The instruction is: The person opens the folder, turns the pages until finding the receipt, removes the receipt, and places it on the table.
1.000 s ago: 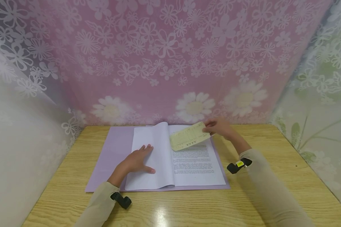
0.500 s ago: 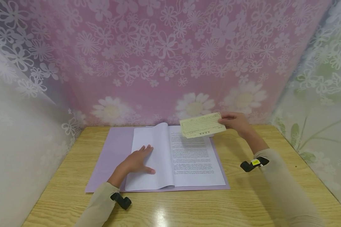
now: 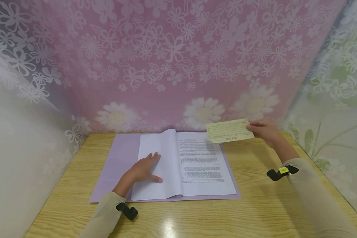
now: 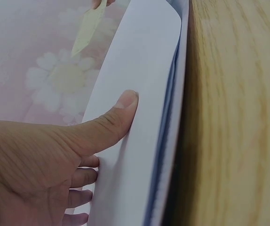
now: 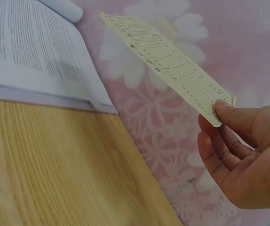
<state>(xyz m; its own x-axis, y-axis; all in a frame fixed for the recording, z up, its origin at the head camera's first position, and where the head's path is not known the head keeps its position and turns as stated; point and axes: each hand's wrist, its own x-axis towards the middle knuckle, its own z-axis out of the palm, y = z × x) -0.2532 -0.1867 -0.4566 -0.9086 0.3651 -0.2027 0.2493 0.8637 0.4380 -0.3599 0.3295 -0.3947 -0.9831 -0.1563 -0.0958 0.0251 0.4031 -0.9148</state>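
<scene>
My left hand [image 3: 142,169] rests with spread fingers on the turned white pages [image 3: 166,165] of a stapled or bound stack. The thumb [image 4: 118,113] presses the paper near its lower edge in the left wrist view. Up at the right, my right hand [image 3: 266,132] pinches the right end of a pale yellow printed slip [image 3: 229,131] between thumb and fingers. The slip hangs in the air, its left end above the upper corner of the printed page [image 3: 200,165]. In the right wrist view the slip [image 5: 163,61] shows ruled lines and printed characters.
Beneath the pages lies an opened lilac folder [image 3: 119,155] on the wooden table [image 3: 208,218]. A floral pink curtain or sheet [image 3: 172,82] stands behind the table's back edge, with pale floral sides left and right.
My right hand has lifted the yellow slip off the printed page and carried it to the right. My left hand stays in place on the turned pages.
</scene>
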